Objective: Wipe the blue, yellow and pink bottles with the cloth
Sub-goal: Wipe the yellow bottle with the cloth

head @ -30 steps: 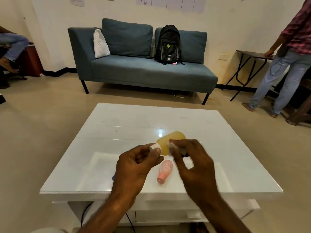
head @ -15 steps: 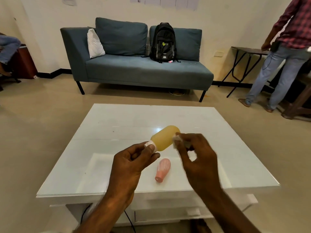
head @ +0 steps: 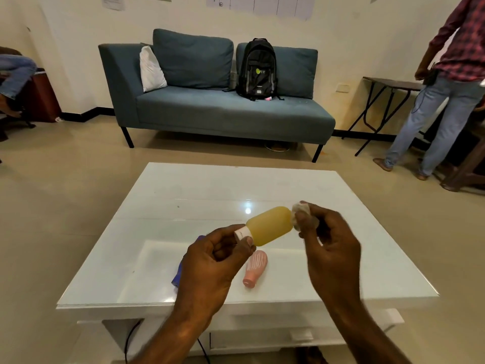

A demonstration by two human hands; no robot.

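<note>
My left hand (head: pixel 210 269) grips the white cap end of the yellow bottle (head: pixel 269 225), which lies almost level in the air above the white table (head: pixel 183 195). My right hand (head: pixel 330 245) pinches a small whitish cloth (head: pixel 298 212) against the bottle's rounded far end. The pink bottle (head: pixel 256 267) lies on its side on the table below, cap toward me. A sliver of the blue bottle (head: pixel 178 274) shows on the table, mostly hidden behind my left hand.
A blue sofa (head: pixel 210 111) with a black backpack (head: pixel 257 69) stands beyond the table. A person (head: pixel 446 95) stands at the right next to a dark folding table (head: pixel 388 82). Another person's legs (head: pixel 13 72) show at far left. A cable hangs under the table.
My right hand has slid the cloth along the yellow bottle from near its neck out to its far end. The bottle has tilted closer to level.
</note>
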